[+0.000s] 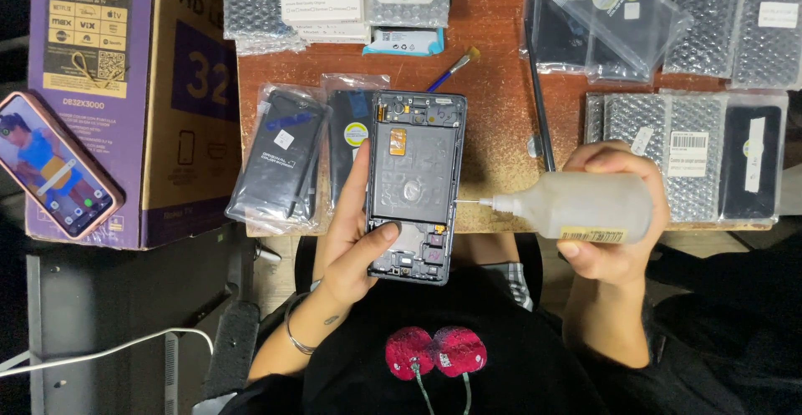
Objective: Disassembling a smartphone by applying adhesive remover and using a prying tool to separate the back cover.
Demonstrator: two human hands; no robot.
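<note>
Dark metal and grey plastic make up the opened rectangular phone frame (pixel 415 185), which is gripped upright by the left hand (pixel 355 244), thumb across its lower part. A translucent squeeze bottle (pixel 576 206) is clasped by the right hand (pixel 618 215), its thin needle tip touching the frame's right edge. Bubble-wrapped parts (pixel 668 152) are crowded along the brown table (pixel 497 123).

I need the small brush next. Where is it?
The brush lies on the wooden table, upper centre, just above the opened phone held in the left hand.
</note>
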